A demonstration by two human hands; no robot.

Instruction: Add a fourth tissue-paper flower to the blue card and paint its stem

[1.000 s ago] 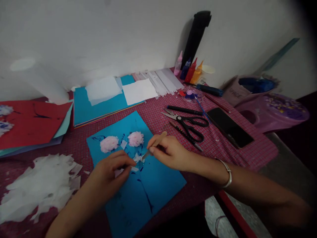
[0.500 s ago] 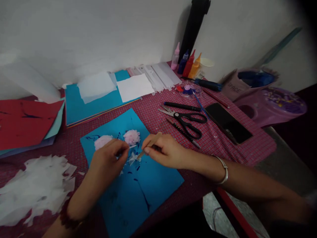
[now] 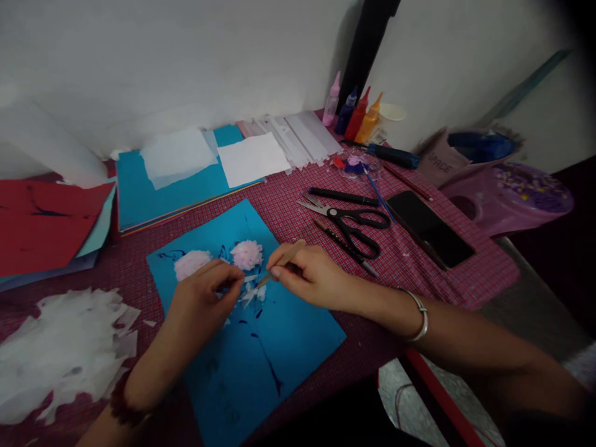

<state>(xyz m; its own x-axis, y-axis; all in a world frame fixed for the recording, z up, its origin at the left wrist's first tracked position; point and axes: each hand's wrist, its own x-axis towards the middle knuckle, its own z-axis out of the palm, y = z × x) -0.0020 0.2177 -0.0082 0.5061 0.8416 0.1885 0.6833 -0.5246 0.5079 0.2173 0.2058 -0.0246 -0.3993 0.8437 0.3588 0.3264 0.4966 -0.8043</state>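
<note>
Our right hand (image 3: 310,276) pinches a wooden stick (image 3: 282,262), its long axis slanting down-left so the tip meets the white paper scrap (image 3: 251,292) on the blue sheet (image 3: 279,335). Our left hand (image 3: 202,304), fingers closed, holds that scrap from the left. Since a second ago, the left hand has shifted up toward the pink tufts (image 3: 246,253).

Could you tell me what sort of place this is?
Probably a home craft table: coloured paper sheets, squeeze bottles of paint or glue and scissors lie on a checked cloth against a plain wall.
</note>
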